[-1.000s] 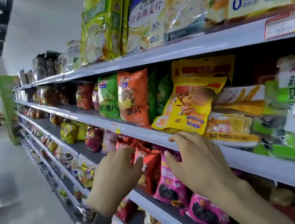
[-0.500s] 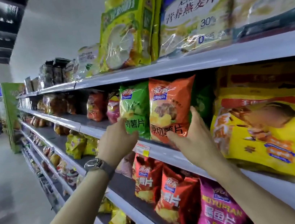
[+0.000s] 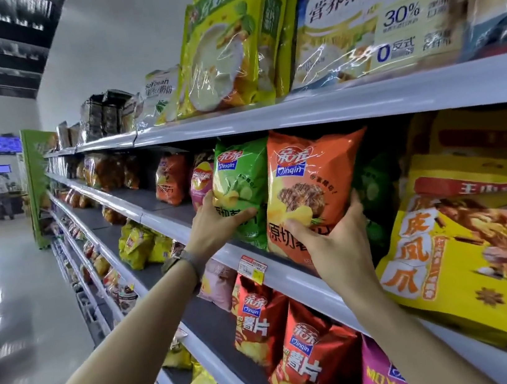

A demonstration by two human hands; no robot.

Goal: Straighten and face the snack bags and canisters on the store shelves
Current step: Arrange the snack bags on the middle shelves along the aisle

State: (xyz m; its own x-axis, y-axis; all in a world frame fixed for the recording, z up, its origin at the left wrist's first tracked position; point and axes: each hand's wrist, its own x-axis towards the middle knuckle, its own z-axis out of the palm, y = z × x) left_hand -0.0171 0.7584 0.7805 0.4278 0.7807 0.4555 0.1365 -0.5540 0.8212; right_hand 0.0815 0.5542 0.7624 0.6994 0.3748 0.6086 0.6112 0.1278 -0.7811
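While the left hand [image 3: 215, 229] grips a glossy green chip bag [image 3: 243, 173], right hand [image 3: 337, 242] clasps the puffy orange bag [image 3: 312, 177]

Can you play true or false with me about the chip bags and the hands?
The left hand grips the green crinkly plastic chip bag. True.
The right hand holds a yellow bag. False: it grips the orange crinkly plastic chip bag.
The orange bag stands left of the green bag. False: it stands to its right.
Red shiny plastic chip bags stand on the grey shelf below. True.
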